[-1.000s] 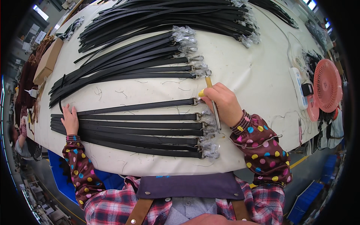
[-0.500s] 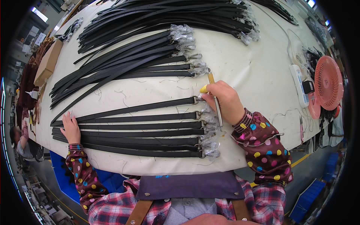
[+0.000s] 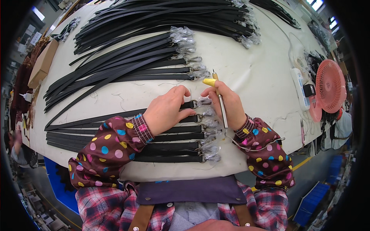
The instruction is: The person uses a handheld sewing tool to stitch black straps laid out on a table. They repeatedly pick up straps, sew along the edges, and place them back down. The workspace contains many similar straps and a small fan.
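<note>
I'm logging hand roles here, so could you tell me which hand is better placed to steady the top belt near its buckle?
Probably the left hand: its fingers already rest on the top belt, while the right hand holds a tool.

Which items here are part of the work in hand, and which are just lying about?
In use: left hand on the top black belt of the near row; right hand at its wrapped buckle, holding a pen-like tool.
Lying about: far belt piles, pink fan, power strip, cardboard box.
</note>
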Demonstrator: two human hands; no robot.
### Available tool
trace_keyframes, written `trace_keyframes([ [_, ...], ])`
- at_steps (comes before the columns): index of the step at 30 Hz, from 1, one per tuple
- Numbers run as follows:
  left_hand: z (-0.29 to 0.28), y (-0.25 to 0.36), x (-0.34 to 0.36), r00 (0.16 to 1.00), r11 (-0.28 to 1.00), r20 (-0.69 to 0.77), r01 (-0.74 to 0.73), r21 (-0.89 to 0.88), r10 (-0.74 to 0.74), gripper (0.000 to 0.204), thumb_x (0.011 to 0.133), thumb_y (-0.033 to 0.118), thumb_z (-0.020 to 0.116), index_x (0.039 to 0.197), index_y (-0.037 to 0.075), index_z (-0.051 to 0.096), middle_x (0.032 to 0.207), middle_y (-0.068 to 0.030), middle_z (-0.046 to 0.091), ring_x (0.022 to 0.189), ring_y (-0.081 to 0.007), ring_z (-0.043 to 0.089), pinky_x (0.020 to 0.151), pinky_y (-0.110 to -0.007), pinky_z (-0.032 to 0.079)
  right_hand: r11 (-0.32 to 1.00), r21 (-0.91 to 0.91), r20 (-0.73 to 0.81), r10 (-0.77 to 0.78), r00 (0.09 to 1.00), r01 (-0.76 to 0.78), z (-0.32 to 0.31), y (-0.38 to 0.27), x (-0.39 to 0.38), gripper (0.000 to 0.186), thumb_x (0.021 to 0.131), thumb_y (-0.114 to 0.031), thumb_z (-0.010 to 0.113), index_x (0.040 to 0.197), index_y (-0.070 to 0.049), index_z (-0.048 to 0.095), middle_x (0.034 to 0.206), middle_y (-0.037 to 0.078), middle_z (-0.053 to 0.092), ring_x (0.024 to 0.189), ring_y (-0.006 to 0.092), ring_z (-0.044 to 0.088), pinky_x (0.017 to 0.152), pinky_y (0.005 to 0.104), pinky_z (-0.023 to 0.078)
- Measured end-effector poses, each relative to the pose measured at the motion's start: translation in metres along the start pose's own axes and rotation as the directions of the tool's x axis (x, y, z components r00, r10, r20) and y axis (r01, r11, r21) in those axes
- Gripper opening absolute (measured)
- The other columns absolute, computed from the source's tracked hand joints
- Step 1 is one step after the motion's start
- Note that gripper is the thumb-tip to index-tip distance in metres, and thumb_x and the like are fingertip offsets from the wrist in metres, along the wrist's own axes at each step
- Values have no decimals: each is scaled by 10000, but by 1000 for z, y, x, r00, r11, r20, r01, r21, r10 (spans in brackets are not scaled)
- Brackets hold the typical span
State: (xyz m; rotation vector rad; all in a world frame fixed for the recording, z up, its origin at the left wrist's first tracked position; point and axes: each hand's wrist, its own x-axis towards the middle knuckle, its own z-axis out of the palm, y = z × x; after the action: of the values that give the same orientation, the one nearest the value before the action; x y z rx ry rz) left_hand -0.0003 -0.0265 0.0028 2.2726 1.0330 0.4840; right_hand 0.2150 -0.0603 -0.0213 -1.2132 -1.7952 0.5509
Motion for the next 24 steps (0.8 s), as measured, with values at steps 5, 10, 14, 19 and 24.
trace_keyframes([
  [5,2,1,5,997,997,32,70,-19,-69,329,793,209,778,992,64,561,846,-81,605,779,-236,620,676,-347,505,957,224,42,177,983,-182,-4,-10,-2,272,1029,-137,474,1235,33,528,914,78,679,800,143,602,762,256,489],
  [10,1,-6,5,998,992,57,42,-123,-35,221,827,154,747,920,45,579,801,-49,595,690,-152,598,597,-286,477,874,452,103,145,984,-176,-5,-16,-2,345,1026,-226,510,1262,26,528,975,76,664,853,117,597,777,257,484],
  [14,-11,-4,10,962,919,191,248,-306,-196,165,884,130,700,921,32,572,735,-20,574,594,-60,544,502,-236,426,872,438,140,176,974,-220,-2,-19,-5,261,989,-204,583,1133,13,562,955,82,656,852,103,610,764,252,480],
  [19,-13,-15,11,902,722,308,428,-543,-303,137,960,143,614,959,36,529,789,-3,614,613,-39,561,540,-197,503,890,367,116,245,963,-271,8,-21,-3,165,915,-102,650,923,-13,511,830,52,627,762,86,614,684,235,476],
  [24,-15,-16,11,896,658,331,443,-609,-297,135,965,140,604,962,35,519,831,-18,633,655,-40,579,580,-195,533,904,331,117,244,963,-269,14,-18,-4,195,891,-85,674,915,-17,492,785,39,600,728,83,604,636,225,464],
])
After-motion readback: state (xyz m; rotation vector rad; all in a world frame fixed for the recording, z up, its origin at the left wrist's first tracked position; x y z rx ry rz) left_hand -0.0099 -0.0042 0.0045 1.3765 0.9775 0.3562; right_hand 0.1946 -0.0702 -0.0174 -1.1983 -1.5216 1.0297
